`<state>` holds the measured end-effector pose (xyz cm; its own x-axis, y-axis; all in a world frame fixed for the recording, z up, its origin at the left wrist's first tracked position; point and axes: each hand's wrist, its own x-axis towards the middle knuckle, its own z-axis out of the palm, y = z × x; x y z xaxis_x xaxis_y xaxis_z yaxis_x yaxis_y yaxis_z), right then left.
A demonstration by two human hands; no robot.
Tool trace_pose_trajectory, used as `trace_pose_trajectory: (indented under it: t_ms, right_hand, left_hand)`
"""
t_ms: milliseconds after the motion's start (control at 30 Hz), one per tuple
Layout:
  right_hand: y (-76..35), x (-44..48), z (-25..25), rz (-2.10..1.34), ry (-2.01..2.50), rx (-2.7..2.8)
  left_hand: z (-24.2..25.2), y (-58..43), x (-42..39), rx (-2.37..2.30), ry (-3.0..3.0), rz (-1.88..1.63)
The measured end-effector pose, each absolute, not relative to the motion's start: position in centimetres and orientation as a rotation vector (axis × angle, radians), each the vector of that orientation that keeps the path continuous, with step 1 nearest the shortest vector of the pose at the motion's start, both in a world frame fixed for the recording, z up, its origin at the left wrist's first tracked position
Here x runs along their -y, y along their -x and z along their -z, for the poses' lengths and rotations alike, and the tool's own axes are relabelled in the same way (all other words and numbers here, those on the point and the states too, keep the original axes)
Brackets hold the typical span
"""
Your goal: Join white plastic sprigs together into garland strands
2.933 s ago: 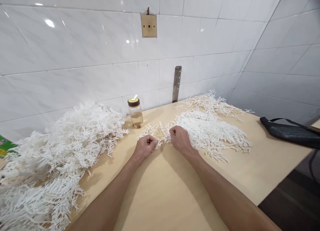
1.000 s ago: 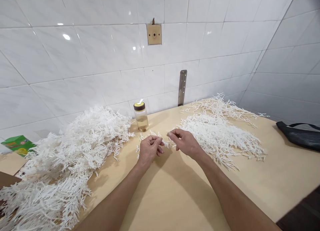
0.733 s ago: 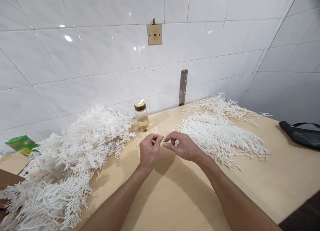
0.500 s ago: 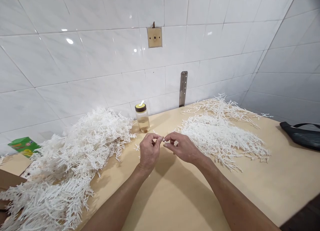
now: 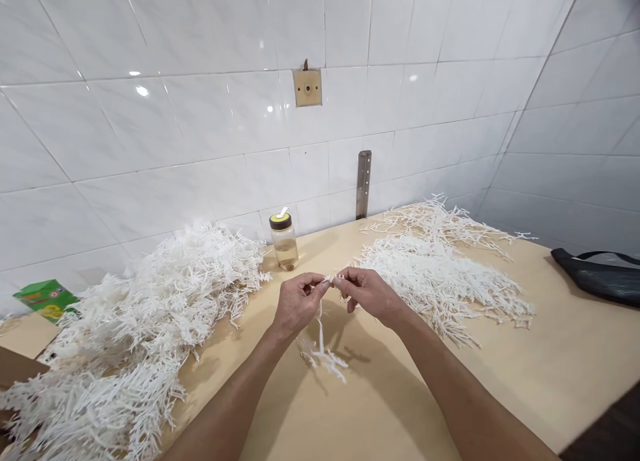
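My left hand (image 5: 299, 304) and my right hand (image 5: 367, 294) meet fingertip to fingertip above the middle of the table. Both are closed in a pinch on small white bits at the tips of a white branching plastic sprig (image 5: 321, 338). The sprig hangs down below the left fingers, its forked end spreading low over the tabletop. A large heap of white branching sprigs (image 5: 150, 308) lies to the left of my hands. On the right spreads a flatter pile of similar sprigs (image 5: 440, 281). The exact join between the fingertips is too small to make out.
A clear jar (image 5: 285, 244) of pale liquid with a dark lid stands near the tiled wall. A metal bracket (image 5: 363, 184) rises at the table's back edge. There is a black bag (image 5: 600, 274) at the right, and a green packet (image 5: 47, 300) at the far left.
A white sprig now dangles beneath my left hand, where none showed before. My hands stay together, and the view has tilted slightly upward.
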<state>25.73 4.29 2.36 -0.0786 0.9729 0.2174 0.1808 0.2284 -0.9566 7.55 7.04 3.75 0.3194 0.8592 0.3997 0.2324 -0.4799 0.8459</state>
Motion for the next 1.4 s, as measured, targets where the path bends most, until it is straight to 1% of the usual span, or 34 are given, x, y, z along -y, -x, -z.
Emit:
trace_pose_trajectory:
  t_ms: [333,600,800,967,1133,1200,1300,1400]
  right_hand:
    - [-25.7,-4.4,-2.4,-0.897,1.260,1.457]
    - [-26.0,-4.5,-1.9,-0.999,1.280,1.556]
    - [-26.1,-4.7,-1.6,-0.966,1.337,1.511]
    - [-25.5,-4.4,-2.1,-0.837,1.419,1.513]
    - [-24.6,-4.3,-1.9,-0.459,1.501,1.616]
    - [-24.3,-4.4,-1.6,-0.377,1.505,1.621]
    - [-24.1,-4.5,-1.4,-0.383,1.492,1.602]
    - [-24.0,-4.4,-1.4,-0.488,1.444,1.557]
  left_hand:
    - [-2.7,-7.4,-7.6,-1.062,-1.707,-1.159]
    - [-1.4,-7.3,-8.6,-0.940,-1.551,-1.150]
    - [-1.0,-7.5,-8.1,-0.942,-1.537,-1.150]
    - [-0.9,-8.0,-7.8,-0.912,-1.559,-1.132]
    - [-0.6,-8.3,-7.7,-0.936,-1.589,-1.145]
    - [-0.4,-8.3,-7.7,-0.978,-1.628,-1.172]
    - [-0.1,-8.1,-7.7,-1.054,-1.702,-1.172]
    - [-0.2,-8.0,-7.6,-1.097,-1.765,-1.184]
